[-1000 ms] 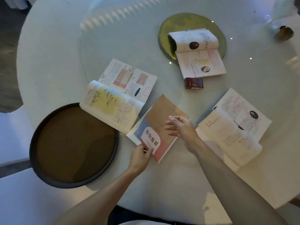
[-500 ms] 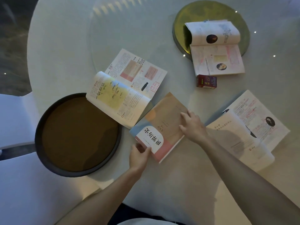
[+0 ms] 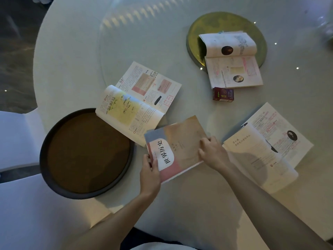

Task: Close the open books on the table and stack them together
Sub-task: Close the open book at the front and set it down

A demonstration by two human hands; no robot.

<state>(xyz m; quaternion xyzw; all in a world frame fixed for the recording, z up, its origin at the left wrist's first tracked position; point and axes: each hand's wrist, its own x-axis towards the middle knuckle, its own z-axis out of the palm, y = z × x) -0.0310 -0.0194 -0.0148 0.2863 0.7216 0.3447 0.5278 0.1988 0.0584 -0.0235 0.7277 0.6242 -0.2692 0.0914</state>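
Round white table with four books on top. Closed book near the front edge, cover up, with a pink, blue and tan cover and big dark letters on a white patch. Left hand at the near left corner of that book, fingers curled around the edge, thumb on the cover, holding tight. Right hand at the right side of the same book, fingers bent down and pressed on the cover and its edge. Open book with a yellow page just to the left and behind, one corner resting over the rim of the dark round tray, another corner touching or slipping under the closed book; hard to tell which. Tray brown inside, black around the rim, hanging partly past the table edge. Open book with a small dark portrait on the right, near page curved upward, just beside the right wrist. Third open book far back, lying half on a round gold plate, top page curled up. Small dark red box on the table right in front of that far book, touching or almost touching its near edge. White chair seats at the left, beside the table.
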